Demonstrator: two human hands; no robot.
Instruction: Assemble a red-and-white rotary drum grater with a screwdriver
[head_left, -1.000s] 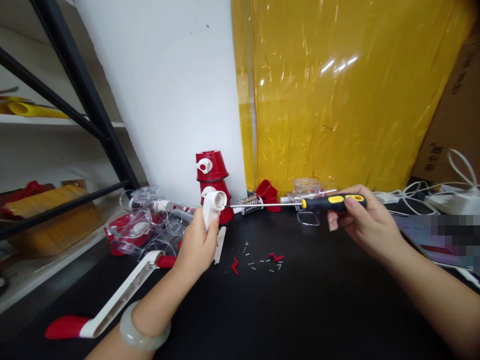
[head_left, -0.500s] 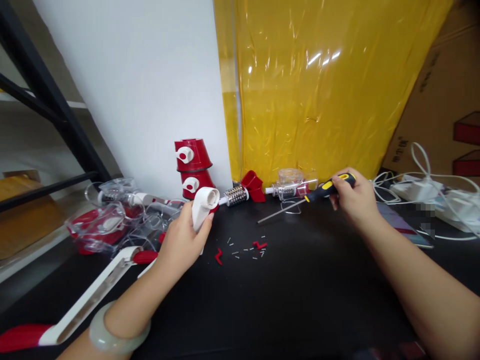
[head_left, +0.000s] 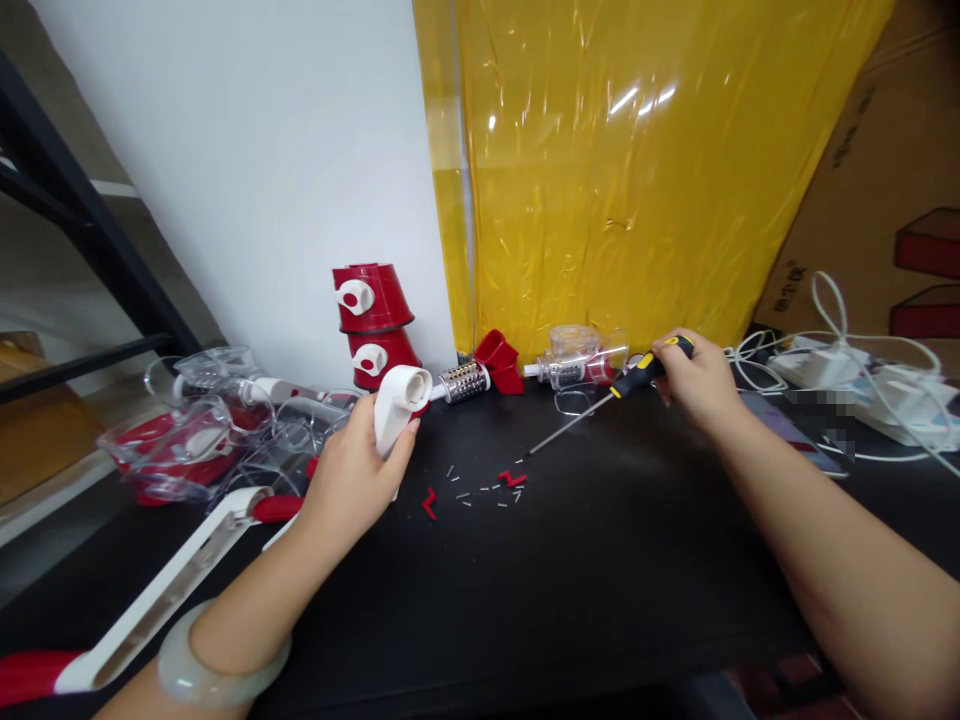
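My left hand [head_left: 358,462] is closed around a white plastic handle part [head_left: 397,398], its round socket facing up and right. In my right hand [head_left: 699,382] is a screwdriver [head_left: 634,380] with a black and yellow grip, its shaft slanting down to the left. The tip is by a small screw at the edge of several loose screws [head_left: 484,489] on the black table [head_left: 570,590]; I cannot tell whether they touch. Among the screws lie a red bent plastic piece [head_left: 512,480] and a second red piece [head_left: 429,503].
Behind stand two stacked red bases [head_left: 373,300], a metal grater drum [head_left: 463,383], a red plastic part [head_left: 500,362] and clear plastic parts [head_left: 577,355]. More clear and red parts [head_left: 195,445] and a long white handle [head_left: 165,590] lie left. White cables [head_left: 832,340] and a phone-like slab [head_left: 787,430] are right.
The screwdriver's tip has come down toward the loose screws, with my right hand lowered a little. My left hand keeps hold of the white part. The whole view has shifted slightly.
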